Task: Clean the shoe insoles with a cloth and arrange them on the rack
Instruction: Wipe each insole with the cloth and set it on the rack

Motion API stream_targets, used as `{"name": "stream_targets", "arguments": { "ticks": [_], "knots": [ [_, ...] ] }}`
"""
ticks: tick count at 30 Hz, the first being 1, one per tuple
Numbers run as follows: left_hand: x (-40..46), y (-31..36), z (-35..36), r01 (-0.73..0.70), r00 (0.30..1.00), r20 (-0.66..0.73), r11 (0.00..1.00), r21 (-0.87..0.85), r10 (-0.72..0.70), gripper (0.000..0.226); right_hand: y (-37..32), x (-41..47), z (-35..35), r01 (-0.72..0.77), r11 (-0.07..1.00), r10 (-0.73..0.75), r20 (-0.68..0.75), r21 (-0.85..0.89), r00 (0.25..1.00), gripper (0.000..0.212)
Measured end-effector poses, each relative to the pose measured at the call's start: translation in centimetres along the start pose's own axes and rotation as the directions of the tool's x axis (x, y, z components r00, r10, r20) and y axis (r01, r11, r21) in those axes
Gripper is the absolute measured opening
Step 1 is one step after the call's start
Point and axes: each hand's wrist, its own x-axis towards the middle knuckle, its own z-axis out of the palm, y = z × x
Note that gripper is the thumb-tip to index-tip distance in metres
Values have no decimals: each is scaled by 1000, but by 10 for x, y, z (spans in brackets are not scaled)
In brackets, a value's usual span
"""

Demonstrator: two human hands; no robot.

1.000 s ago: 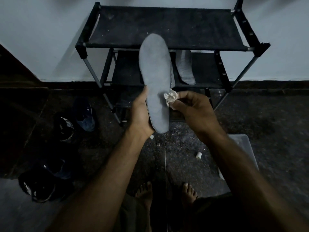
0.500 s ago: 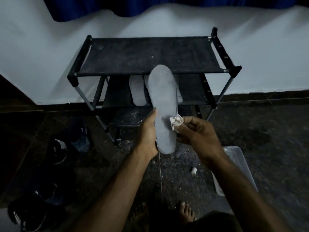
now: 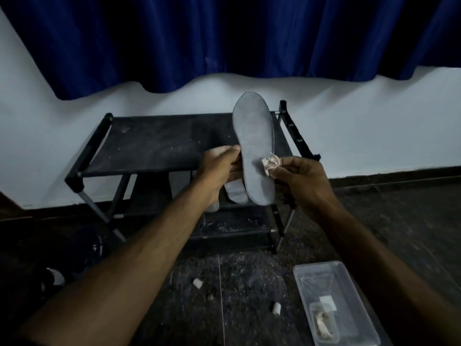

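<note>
Compared with a moment ago, you hold the insole [image 3: 254, 151] higher and more to the right, so its toe now stands above the right end of the rack's [image 3: 139, 146] top shelf, and the cloth [image 3: 270, 164] is still at its right edge, near the heel half. I judge that the wiping of this one is still going on, so it is not yet ready for the rack. Your left hand [image 3: 219, 168] grips the left edge of the insole with curled fingers; your right hand [image 3: 303, 178] pinches the small crumpled cloth against it. On the middle shelf, two other insoles [image 3: 235, 193] already lie, partly hidden by your hands. On the floor at the lower right stands a clear plastic box [image 3: 309, 269]; inside it you have a small white piece and something pale and crumpled, which I cannot identify.
</note>
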Motion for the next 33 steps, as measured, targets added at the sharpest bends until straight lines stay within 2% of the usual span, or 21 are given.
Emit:
{"name": "stream_targets", "arguments": {
  "ticks": [5,13,21,28,33],
  "knots": [
    [50,18,16,-24,999,-25,994,111,27,12,-17,47,-5,21,1000,-21,12,-9,1000,18],
    [121,17,20,-4,996,-83,973,233,24,24,-11,116,0,16,991,-24,-62,-134,998,5],
    [144,-16,23,31,996,-87,955,295,-6,24,22,137,-5,24,961,-70,-157,-277,985,30],
    [146,-23,24,-6,992,-115,943,332,46,19,31,148,-2,25,918,-117,-210,-396,971,23],
    [150,-27,27,-3,989,-137,936,352,54,19,32,151,0,21,904,-132,-232,-428,964,10]
  ]
}}
